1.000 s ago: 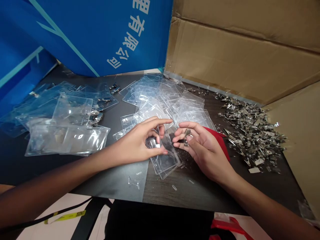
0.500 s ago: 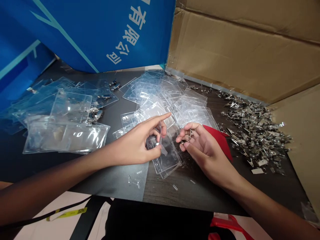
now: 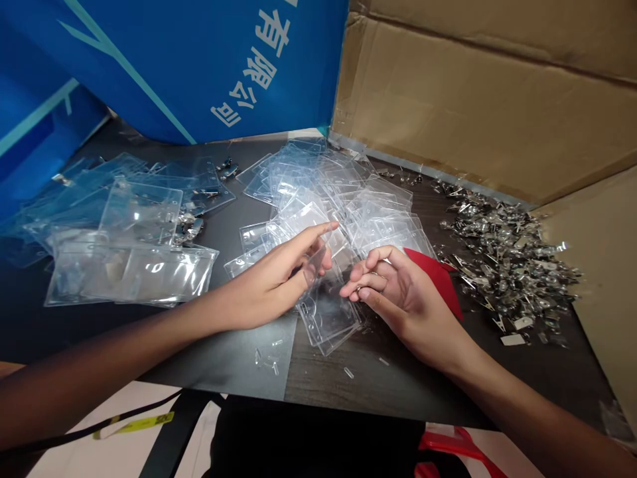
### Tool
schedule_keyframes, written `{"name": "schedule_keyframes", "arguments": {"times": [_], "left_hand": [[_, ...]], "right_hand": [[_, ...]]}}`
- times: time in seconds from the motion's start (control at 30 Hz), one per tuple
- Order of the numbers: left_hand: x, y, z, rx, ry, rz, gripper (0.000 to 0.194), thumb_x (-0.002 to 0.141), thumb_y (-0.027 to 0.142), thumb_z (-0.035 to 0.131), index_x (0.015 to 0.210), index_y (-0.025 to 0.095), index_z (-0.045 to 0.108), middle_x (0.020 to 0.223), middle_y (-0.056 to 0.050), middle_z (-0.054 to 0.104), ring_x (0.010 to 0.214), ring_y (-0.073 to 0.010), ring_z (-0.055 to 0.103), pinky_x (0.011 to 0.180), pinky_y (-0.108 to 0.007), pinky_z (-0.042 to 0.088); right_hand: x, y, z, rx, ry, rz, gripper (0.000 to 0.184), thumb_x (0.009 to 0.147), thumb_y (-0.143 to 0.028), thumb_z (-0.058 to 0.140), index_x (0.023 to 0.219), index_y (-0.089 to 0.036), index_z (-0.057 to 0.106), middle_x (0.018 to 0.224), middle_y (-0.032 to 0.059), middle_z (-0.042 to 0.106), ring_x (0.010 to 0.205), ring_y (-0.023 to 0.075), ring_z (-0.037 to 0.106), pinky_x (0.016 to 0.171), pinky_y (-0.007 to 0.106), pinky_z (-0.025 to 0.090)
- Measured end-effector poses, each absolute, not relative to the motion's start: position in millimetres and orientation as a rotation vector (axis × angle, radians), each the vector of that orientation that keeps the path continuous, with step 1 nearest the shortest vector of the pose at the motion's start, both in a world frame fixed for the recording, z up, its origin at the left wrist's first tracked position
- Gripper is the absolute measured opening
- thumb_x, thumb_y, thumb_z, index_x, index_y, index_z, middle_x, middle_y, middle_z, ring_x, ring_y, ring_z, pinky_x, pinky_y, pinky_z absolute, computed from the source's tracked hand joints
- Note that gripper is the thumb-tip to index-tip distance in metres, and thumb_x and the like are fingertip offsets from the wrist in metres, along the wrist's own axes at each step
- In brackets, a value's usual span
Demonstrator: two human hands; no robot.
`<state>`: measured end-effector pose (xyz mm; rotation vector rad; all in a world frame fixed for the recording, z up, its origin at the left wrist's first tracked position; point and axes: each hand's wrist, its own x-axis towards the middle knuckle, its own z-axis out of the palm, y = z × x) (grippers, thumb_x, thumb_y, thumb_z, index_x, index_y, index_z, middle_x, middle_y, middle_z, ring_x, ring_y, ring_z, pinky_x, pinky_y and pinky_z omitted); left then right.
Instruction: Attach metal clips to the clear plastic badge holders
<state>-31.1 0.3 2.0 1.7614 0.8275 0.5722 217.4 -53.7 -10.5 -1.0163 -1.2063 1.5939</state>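
My left hand (image 3: 279, 282) is closed around a clear plastic badge holder (image 3: 314, 265), held tilted between thumb and fingers above the middle of the table. Just to its right, my right hand (image 3: 398, 289) has thumb and fingertips pinched on a small metal badge clip (image 3: 360, 290), mostly hidden by the fingers. The two hands are close but apart. Below them lie a few overlapping clear badge holders (image 3: 331, 325). A large heap of clear badge holders (image 3: 298, 172) spreads behind the hands.
Many metal clips (image 3: 507, 265) are heaped at the right, beside a red piece (image 3: 435, 279). More badge holders, some with clips, form a pile (image 3: 164, 275) at the left. Small clear plastic bits (image 3: 349, 373) lie near the front edge. Blue panel (image 3: 174, 60) and cardboard (image 3: 472, 99) wall the back.
My left thumb has moved up towards the fingers, and the badge holder has turned in that hand. My right fingers have shifted slightly left and now cover more of the clip.
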Motion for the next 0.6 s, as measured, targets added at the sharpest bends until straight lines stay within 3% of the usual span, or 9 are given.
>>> {"name": "schedule_keyframes", "arguments": {"times": [0.07,0.13,0.23,0.33,0.47,0.6], "left_hand": [[-30.8,0.7,0.7,1.723,0.827,0.589,0.057,0.114,0.029,0.048,0.171,0.022,0.042,0.129,-0.012,0.071,0.115,-0.0238,0.07,0.102,-0.04,0.056],[-29.7,1.4,1.1,1.705,0.824,0.603,0.053,0.115,0.032,0.049,0.167,0.022,0.048,0.135,-0.012,0.071,0.118,-0.0239,0.07,0.102,-0.039,0.056],[-26.9,2.4,4.3,1.696,0.818,0.584,0.039,0.115,0.036,0.049,0.147,0.021,0.067,0.133,-0.012,0.074,0.091,-0.018,0.069,0.086,-0.034,0.058],[-24.3,3.6,6.7,1.643,0.812,0.604,0.035,0.113,0.033,0.053,0.139,0.021,0.073,0.136,-0.012,0.074,0.074,-0.0131,0.062,0.078,-0.033,0.058],[-23.2,5.0,5.9,1.572,0.79,0.641,0.038,0.109,0.032,0.06,0.143,0.024,0.074,0.14,-0.012,0.074,0.072,-0.0122,0.062,0.075,-0.032,0.06],[-23.5,4.6,3.5,1.568,0.761,0.635,0.039,0.109,0.032,0.063,0.145,0.021,0.072,0.13,-0.013,0.08,0.084,-0.0165,0.071,0.076,-0.031,0.058]], "right_hand": [[216.8,-53.6,-10.3,-1.024,-1.23,1.597,0.023,0.1,-0.026,0.08,0.112,-0.024,0.061,0.111,0.0054,0.074,0.104,0.0209,0.082,0.095,0.036,0.066],[216.2,-53.6,-9.9,-1.035,-1.236,1.605,0.021,0.1,-0.027,0.081,0.116,-0.023,0.067,0.117,0.0086,0.079,0.109,0.0223,0.083,0.102,0.039,0.066],[215.7,-53.8,-8.8,-1.05,-1.211,1.619,0.017,0.099,-0.03,0.083,0.113,-0.023,0.077,0.123,0.0107,0.083,0.116,0.0246,0.083,0.111,0.044,0.065],[215.4,-53.7,-7.2,-1.058,-1.184,1.614,0.01,0.097,-0.03,0.086,0.105,-0.025,0.083,0.122,0.0096,0.085,0.118,0.0256,0.083,0.113,0.048,0.064],[215.7,-53.4,-6.0,-1.047,-1.192,1.597,0.006,0.096,-0.027,0.085,0.091,-0.024,0.084,0.112,0.0069,0.083,0.098,0.0205,0.083,0.092,0.039,0.071],[215.5,-54.2,-5.3,-1.046,-1.266,1.484,0.004,0.094,-0.021,0.084,0.092,-0.024,0.085,0.097,0.0036,0.08,0.078,0.0143,0.076,0.075,0.03,0.067]]}}
